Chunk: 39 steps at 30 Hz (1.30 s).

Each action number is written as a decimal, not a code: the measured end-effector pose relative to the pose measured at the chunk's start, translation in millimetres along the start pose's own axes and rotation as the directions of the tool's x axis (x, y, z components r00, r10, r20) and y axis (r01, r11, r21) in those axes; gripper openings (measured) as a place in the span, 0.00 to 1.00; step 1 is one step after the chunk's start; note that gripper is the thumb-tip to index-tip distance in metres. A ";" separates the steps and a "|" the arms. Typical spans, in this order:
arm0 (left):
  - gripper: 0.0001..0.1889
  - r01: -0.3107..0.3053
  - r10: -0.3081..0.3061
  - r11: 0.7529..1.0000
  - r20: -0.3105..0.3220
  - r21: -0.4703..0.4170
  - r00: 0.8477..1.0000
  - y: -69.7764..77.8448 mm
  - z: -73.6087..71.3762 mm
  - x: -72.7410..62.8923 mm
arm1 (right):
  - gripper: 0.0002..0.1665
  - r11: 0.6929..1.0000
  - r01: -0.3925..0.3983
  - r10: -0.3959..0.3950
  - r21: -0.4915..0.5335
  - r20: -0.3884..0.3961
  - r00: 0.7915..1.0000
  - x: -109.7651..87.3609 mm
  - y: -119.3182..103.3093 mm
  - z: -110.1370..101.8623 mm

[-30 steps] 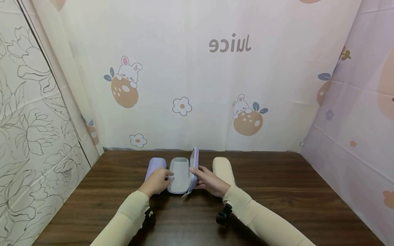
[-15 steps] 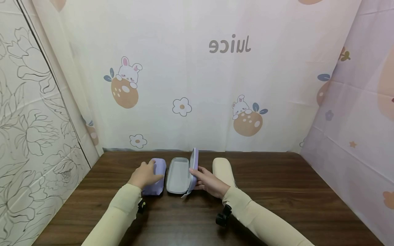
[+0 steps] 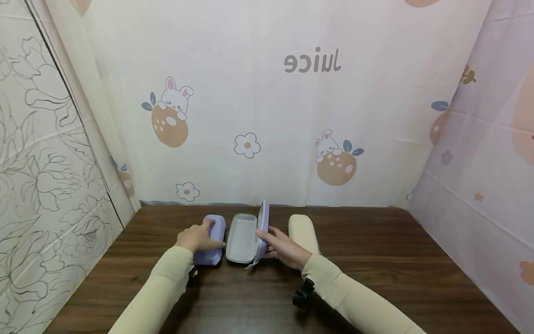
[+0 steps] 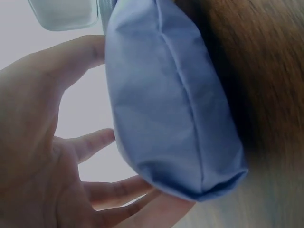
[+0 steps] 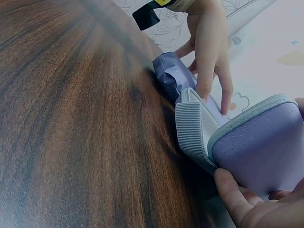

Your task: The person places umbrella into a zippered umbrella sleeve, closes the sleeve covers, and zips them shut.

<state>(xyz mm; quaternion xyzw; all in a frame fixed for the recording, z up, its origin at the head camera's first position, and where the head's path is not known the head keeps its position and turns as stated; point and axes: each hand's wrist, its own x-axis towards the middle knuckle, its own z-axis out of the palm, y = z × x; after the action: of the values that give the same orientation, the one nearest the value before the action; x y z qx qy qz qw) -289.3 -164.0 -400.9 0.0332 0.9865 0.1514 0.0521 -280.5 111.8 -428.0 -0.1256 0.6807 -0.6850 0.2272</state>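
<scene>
My left hand [image 3: 196, 237] is over a soft purple fabric pouch [image 3: 212, 253] on the table. Its thumb reaches the pouch's right side, and the other fingers bend over the far part. In the left wrist view, the seamed, oblong pouch [image 4: 156, 99] fills the middle, with fingers at its edge; some fingertips are hidden behind it. My right hand [image 3: 285, 246] grips the raised purple lid [image 3: 264, 227] of a zip case, thumb on the inner side. The case's pale grey lower half [image 3: 242, 239] lies open-side up, with nothing visible inside.
A closed cream case [image 3: 302, 232] lies just right of my right hand. Everything stands on a dark wood table [image 3: 375, 260]. A printed curtain [image 3: 267, 102] hangs behind the table's far edge. Black camera mounts [image 3: 303, 293] hang under the wrists.
My left hand has left the open case's left edge, moved left over the purple pouch, and brought its thumb to the pouch's side. The right hand keeps holding the lid in place.
</scene>
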 end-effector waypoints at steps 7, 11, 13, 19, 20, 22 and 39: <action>0.46 0.010 -0.010 1.000 -0.021 -0.007 1.000 -0.6 5.5 4.8 | 0.51 1.000 0.003 -0.003 -0.005 0.002 1.000 -1.0 -0.9 0.4; 0.45 -0.003 0.003 1.000 -0.038 -0.007 0.999 -0.3 7.8 7.2 | 0.51 1.000 -0.002 0.002 -0.003 -0.003 1.000 -0.7 -1.0 0.2; 0.45 -0.008 0.007 1.000 -0.045 -0.005 0.999 -0.1 8.2 7.9 | 0.51 1.000 -0.005 0.005 -0.002 -0.006 1.000 -0.5 -1.0 0.1; 0.43 -0.012 0.012 1.000 -0.081 0.000 0.997 0.2 8.6 9.7 | 0.50 1.000 -0.006 0.006 -0.001 -0.007 1.000 -0.4 -0.4 0.6; 0.43 -0.016 0.016 1.000 -0.089 0.000 0.996 0.1 9.0 10.8 | 0.50 1.000 -0.006 0.006 0.001 -0.010 1.000 -0.5 -0.2 0.7; 0.43 -0.023 0.022 1.000 -0.104 -0.001 0.994 1.2 9.1 12.3 | 0.51 1.000 -0.007 0.007 0.001 -0.016 1.000 -1.0 0.5 1.0; 0.43 -0.136 0.126 0.990 -0.207 -0.036 0.970 43.4 0.6 10.8 | 0.48 1.000 0.002 -0.002 -0.016 -0.003 1.000 -1.0 -0.2 1.7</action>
<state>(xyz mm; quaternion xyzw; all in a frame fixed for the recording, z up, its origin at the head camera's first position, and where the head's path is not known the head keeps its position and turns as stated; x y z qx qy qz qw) -297.8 -121.6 -389.3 0.0813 0.9782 0.1818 -0.0590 -278.9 110.8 -427.6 -0.1271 0.6864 -0.6800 0.2244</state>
